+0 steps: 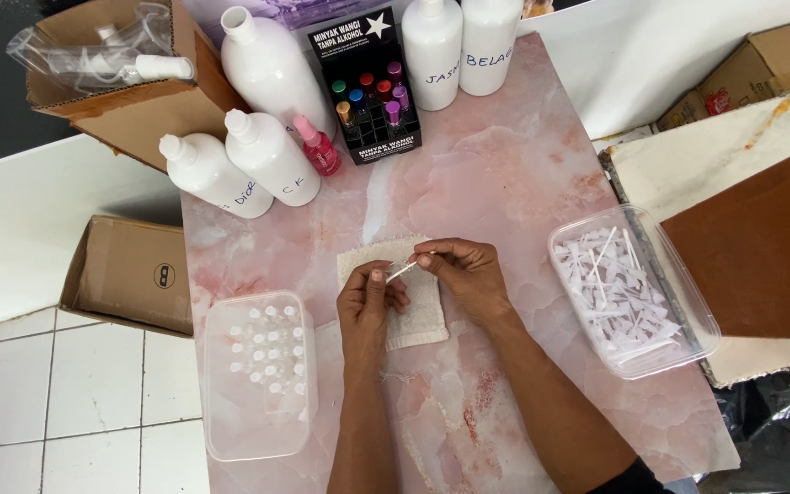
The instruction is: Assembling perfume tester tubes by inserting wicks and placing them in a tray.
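- Stick point(401, 271): a thin white stick, held between both hands at the centre of the frame, just above the cloth point(413, 306). What it is made of is too small to tell.
- Left hand point(368, 302): fingers closed together, thumb and forefinger pinched on the lower end of the stick; the hand rests over the cloth's left edge.
- Right hand point(464, 270): fingertips clamped on the upper end of the stick, wrist lying across the cloth's right edge.
- Step in hand, by my judgement: fitting or preparing one small part at the stick's end, with both hands engaged in fine pinch work. Whether anything is already attached at the tip cannot be told.
- Right tub point(699, 306): clear plastic, at the right of the frame, heaped with similar white sticks and slips; it stands well apart from the hands.
- Left tub point(217, 393): clear plastic, lower left, holding rows of small clear vials with white caps.
- Bottles point(240, 160): large white ones at the upper left and upper centre, beside a black rack point(368, 91) of small coloured vials and one pink bottle point(319, 146).
- Table point(505, 165): pink marbled top; cardboard boxes sit beyond its upper left and left edges.
- Next move, as judged: calls for a steady pinch and a short, aligned push along the stick, since the part is slender and would bend or slip easily.
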